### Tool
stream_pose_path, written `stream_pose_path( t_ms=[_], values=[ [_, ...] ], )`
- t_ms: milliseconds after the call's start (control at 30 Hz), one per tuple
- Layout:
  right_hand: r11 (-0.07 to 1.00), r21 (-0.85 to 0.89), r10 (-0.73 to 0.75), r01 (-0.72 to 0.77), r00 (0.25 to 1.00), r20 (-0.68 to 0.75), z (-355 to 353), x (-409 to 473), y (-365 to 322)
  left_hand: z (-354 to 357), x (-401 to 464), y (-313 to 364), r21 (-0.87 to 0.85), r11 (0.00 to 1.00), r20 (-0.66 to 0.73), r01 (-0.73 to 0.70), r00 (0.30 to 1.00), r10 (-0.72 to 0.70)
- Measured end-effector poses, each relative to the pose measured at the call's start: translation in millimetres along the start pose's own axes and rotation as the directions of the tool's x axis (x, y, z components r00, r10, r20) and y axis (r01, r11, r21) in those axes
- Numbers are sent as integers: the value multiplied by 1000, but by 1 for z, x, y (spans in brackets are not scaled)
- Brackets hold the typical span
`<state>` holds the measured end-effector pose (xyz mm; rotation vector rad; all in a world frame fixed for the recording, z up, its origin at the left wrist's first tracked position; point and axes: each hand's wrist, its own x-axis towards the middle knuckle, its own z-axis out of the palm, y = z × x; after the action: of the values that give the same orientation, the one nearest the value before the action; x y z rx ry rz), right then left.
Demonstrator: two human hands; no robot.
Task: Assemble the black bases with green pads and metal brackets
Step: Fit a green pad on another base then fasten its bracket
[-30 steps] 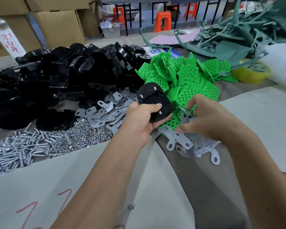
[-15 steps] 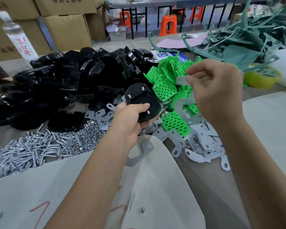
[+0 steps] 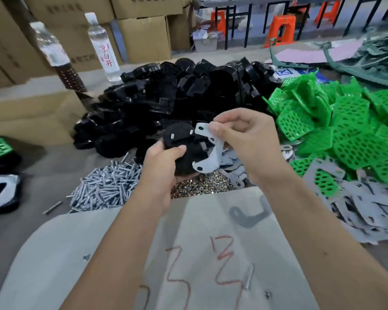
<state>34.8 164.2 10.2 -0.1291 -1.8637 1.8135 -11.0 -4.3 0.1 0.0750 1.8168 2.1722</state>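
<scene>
black base (image 3: 184, 151) is matt plastic, bracket (image 3: 211, 153) pale matt metal, green pads (image 3: 336, 130) perforated plastic, screws (image 3: 108, 189) shiny metal.

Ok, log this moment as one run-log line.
step: fit bracket to base | left hand: grips black base | right hand: pinches metal bracket against base | green pad: not yet on

A single head-worn view is given, aimed forward and down at the desk (image 3: 54, 166); the hands are seen close, above its near edge.
</scene>
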Motion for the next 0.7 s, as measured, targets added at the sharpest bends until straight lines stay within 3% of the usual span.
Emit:
stream_pose_path(
  t_ms=[267, 400, 700],
  values=[
    [972, 190, 147, -136, 988, -42, 17, -11, 23, -15, 6, -6, -26, 1000, -24, -16, 1000, 16],
    [952, 274, 146, -139, 989, -5, 13, -12, 24, -16, 7, -9, -10, 1000, -10, -23, 1000, 23],
    [998, 32, -46, 46, 999, 10, 18, -12, 22, -18, 7, -17, 277, 947, 20, -161, 987, 162]
  ],
)
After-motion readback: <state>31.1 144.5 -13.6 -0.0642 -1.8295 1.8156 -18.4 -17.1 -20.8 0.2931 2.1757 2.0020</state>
